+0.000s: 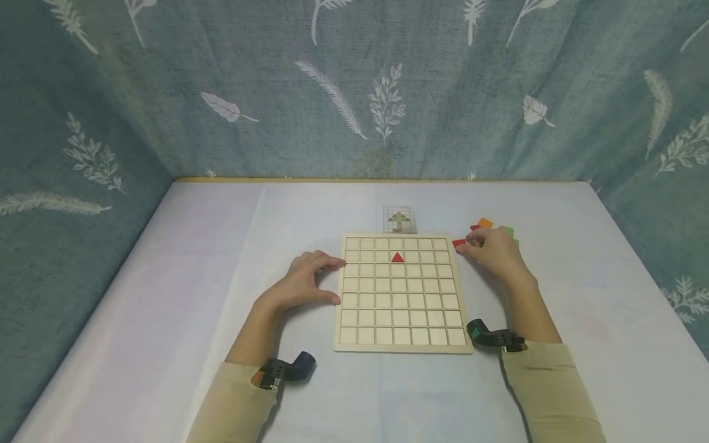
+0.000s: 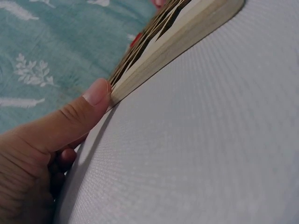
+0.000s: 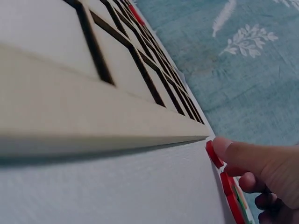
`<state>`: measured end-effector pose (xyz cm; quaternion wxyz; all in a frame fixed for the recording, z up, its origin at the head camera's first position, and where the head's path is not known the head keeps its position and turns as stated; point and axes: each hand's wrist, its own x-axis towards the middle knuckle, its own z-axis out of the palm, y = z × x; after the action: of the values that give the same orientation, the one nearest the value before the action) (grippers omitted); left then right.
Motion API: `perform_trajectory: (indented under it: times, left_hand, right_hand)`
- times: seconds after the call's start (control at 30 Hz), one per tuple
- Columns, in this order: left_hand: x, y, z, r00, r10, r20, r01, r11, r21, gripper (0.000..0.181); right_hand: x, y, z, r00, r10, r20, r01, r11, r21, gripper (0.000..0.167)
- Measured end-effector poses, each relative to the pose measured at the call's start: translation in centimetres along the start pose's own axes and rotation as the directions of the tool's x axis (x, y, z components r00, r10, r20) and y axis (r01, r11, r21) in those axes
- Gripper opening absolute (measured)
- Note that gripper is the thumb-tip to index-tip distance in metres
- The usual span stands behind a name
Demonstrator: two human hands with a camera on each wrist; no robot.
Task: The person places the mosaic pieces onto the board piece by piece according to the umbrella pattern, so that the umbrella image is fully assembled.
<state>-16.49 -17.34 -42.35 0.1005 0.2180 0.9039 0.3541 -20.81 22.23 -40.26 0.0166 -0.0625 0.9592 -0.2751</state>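
Observation:
A wooden grid board (image 1: 403,352) lies flat on the table, with one red triangle (image 1: 397,258) in its second row from the top. My left hand (image 1: 301,283) rests at the board's left edge, thumb and fingers spread and touching the frame; the left wrist view shows the thumb (image 2: 70,119) against its side. Just beyond the board's upper right corner, my right hand (image 1: 495,249) has thumb and fingertips at a red piece (image 1: 458,244). In the right wrist view the thumb touches that red piece (image 3: 214,154); whether it is pinched I cannot tell.
A small card (image 1: 399,219) with a coloured pattern on a grid lies behind the board. Around and partly under my right hand are an orange piece (image 1: 485,223), green pieces (image 1: 506,231) and another red one (image 1: 474,227). Patterned curtains surround the table.

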Motion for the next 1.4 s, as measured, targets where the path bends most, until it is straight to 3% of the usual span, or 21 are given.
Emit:
perform_trajectory:
  times: [0.27,0.6,0.87,1.0,1.1,1.27,1.4]
  left_hand:
    - [-0.3,-0.3,0.1,1.0,0.002,-0.009,-0.002,1.0,0.0,0.073]
    - [-0.1,-0.4,0.3,1.0,0.01,-0.003,-0.01,1.0,-0.002,0.073]
    - [0.0,-0.3,0.2,1.0,0.011,-0.004,-0.011,1.0,0.004,0.073]
    - [0.1,-0.3,0.1,1.0,0.017,0.0,-0.017,1.0,0.01,0.074]
    - [0.1,-0.3,0.0,1.0,0.025,0.0,-0.025,1.0,0.012,0.073]
    - [0.2,-0.3,0.0,1.0,0.017,0.007,-0.017,1.0,0.009,0.073]
    - [0.1,-0.3,0.1,1.0,0.016,0.004,-0.016,1.0,0.005,0.073]
  right_hand:
    - [0.2,0.2,0.6,0.999,-0.05,0.021,0.05,0.999,-0.01,0.03]
    - [0.4,0.3,1.2,0.996,-0.09,-0.025,0.089,0.995,-0.039,0.03]
    - [0.7,0.5,1.6,0.964,-0.259,-0.056,0.251,0.96,-0.121,0.028]
    - [0.6,0.6,1.6,0.949,-0.308,-0.063,0.298,0.945,-0.135,0.026]
    - [0.6,0.6,1.5,0.952,-0.3,-0.056,0.292,0.95,-0.111,0.025]
    - [0.5,0.2,1.1,0.979,-0.2,-0.033,0.2,0.98,0.004,0.025]
    - [0.3,-0.7,0.8,0.98,-0.197,-0.031,0.199,0.979,0.049,0.026]
